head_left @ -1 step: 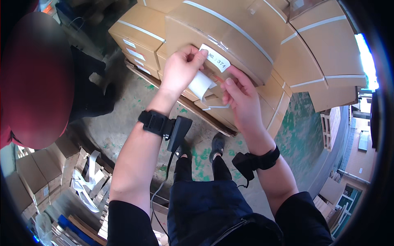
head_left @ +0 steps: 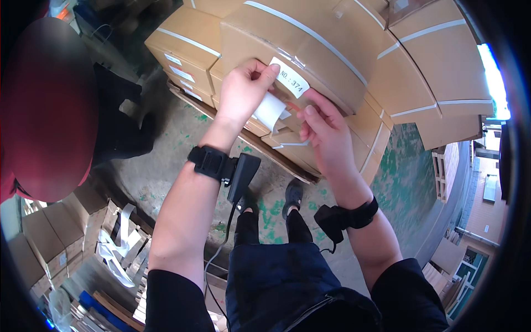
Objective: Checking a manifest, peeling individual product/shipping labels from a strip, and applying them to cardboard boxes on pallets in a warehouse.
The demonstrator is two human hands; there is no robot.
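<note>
A white printed label [head_left: 291, 78] is held up against the near side of a large cardboard box [head_left: 298, 41]. My left hand [head_left: 246, 91] pinches its left corner between thumb and fingers. Below that hand hangs a curled white paper [head_left: 270, 112]. My right hand [head_left: 330, 130] is at the label's lower right corner, index finger stretched toward it and touching its edge. The thumb and other fingers of that hand are curled together. A narrow orange-red shape shows by their tips; what it is I cannot make out.
Strapped cardboard boxes [head_left: 185, 41] stand on a pallet [head_left: 191, 99], with more boxes [head_left: 437, 61] to the right. Another person in a red top [head_left: 52, 116] stands at the left. Behind on the left are boxes [head_left: 52, 232] and wooden pallets [head_left: 110, 221].
The curled paper below my left hand has shifted slightly upward. Both hands stay in almost the same place at the label.
</note>
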